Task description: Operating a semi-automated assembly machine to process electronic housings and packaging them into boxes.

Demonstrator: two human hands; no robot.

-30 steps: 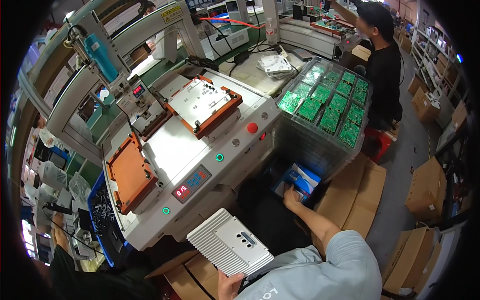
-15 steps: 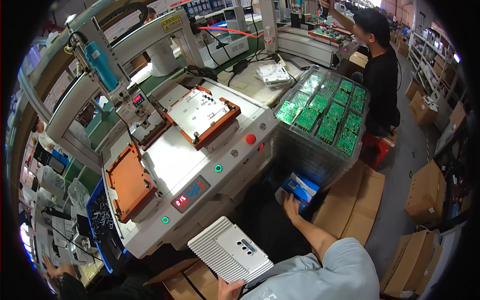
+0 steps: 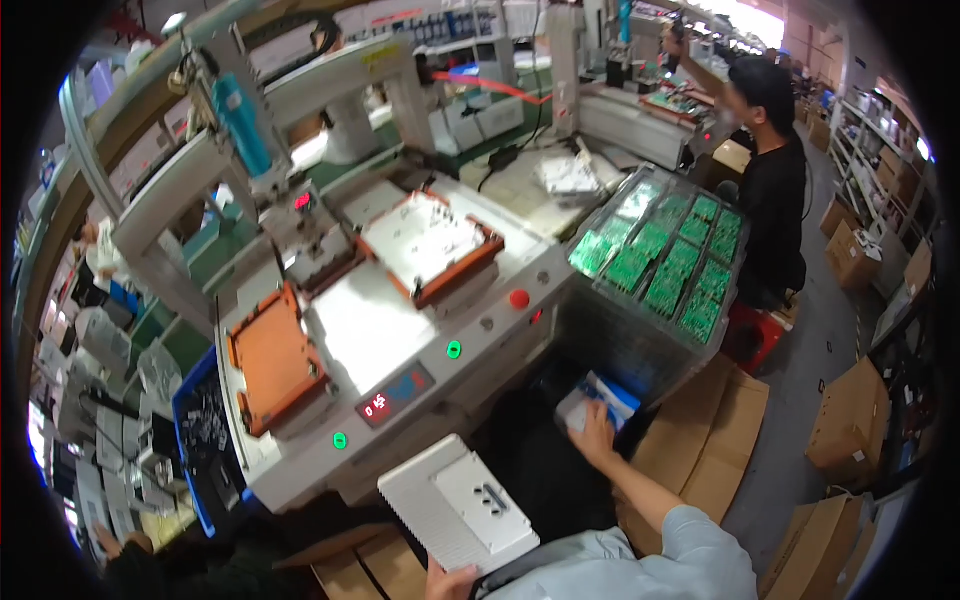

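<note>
My left hand grips the lower edge of a white metal housing with finned sides and a flat panel with several connector openings. The housing is tilted in front of the machine's near edge. Over a small blue-and-white box is my right hand, its fingers bent at the box's opening. Blur hides what these fingers hold, if anything. Ahead stands a white desktop machine with a teal screwdriver unit. It carries an empty orange fixture and an orange-framed fixture with a white plate inside.
A clear bin topped with green circuit boards stands right of the machine. Open cardboard lies beside my right arm. A blue tray of dark parts is at left. A person sits at the far right; another person's hand shows lower left.
The whole view has shifted slightly and blurred. My right hand has come a little back and up over the box. My left hand still holds the housing.
</note>
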